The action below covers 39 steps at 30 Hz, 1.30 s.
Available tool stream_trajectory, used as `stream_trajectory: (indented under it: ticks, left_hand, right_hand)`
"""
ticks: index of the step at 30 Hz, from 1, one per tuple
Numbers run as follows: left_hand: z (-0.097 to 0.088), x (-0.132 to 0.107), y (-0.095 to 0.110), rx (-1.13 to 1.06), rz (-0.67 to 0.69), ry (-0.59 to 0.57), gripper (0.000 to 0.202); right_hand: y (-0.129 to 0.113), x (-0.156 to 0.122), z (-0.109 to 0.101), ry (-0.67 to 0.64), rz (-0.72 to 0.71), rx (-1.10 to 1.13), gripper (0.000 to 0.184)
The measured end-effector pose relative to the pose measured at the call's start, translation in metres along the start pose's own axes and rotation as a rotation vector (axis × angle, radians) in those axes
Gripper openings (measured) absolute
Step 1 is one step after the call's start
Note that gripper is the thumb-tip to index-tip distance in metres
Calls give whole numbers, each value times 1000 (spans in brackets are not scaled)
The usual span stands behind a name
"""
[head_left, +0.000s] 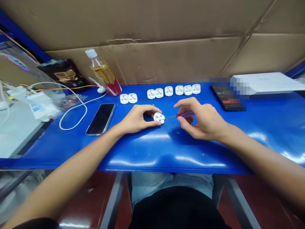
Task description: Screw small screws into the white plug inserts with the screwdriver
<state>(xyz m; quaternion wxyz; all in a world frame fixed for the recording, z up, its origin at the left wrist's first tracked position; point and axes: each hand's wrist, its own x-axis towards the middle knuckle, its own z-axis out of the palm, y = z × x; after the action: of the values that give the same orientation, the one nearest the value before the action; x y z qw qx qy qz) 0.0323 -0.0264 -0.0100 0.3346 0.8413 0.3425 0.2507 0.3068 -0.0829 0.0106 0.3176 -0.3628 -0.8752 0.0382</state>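
Observation:
Between the thumb and fingers of my left hand is a white plug housing with metal parts inside, its open face toward me. My right hand grips a screwdriver with a purple-red translucent handle. The thin shaft points left and its tip meets the plug housing. Behind my hands, similar white plug housings stand in a row along the back of the table: a pair on the left, several in the middle, and more to the right.
A phone lies left on the blue table. A drink bottle, white cable and dark packet stand behind it. At the right are another phone and a white box. Cardboard walls the back.

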Motion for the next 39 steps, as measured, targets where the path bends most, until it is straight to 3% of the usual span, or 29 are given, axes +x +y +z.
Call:
stream_trajectory:
  ticks: [4, 9, 22, 27, 39]
  left_hand:
    - [0, 0, 0, -5, -5, 2, 47]
    - [1, 0, 1, -18, -9, -3, 48]
    - [1, 0, 1, -26, 6, 1, 45]
    - [2, 0, 0, -8, 21, 13, 44]
    - [2, 0, 1, -8, 8, 14, 45]
  right_hand:
    - [-1, 0, 0, 1, 22, -94, 23]
    - [-2, 0, -1, 11, -5, -36, 31]
    - [0, -1, 1, 30, 7, -59, 23]
    - [1, 0, 0, 17, -23, 20, 29]
    - [0, 0, 0, 42, -4, -46, 21]
